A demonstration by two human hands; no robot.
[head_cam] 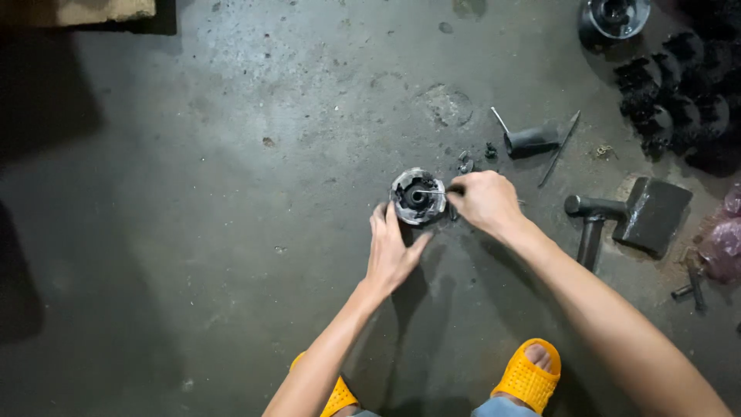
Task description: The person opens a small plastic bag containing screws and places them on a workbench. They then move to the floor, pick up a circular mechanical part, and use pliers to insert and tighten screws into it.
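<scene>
Round metal part (417,197) sits steadied by open left hand (391,251); right hand (484,202) grips thin tool (434,191).

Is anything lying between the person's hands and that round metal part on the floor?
Nothing visible. The left hand already rests against the round grey metal part, and the right hand pokes a thin metal tool into its centre.

One view only, from the head, looking almost straight down at the concrete floor (193,193). The forearms come in from the bottom edge, and the left hand (392,251) and right hand (484,202) meet just above mid-frame. It's near enough to fill the lower frame with arms and yellow sandals (529,378), with tools lying right of the right hand.
</scene>
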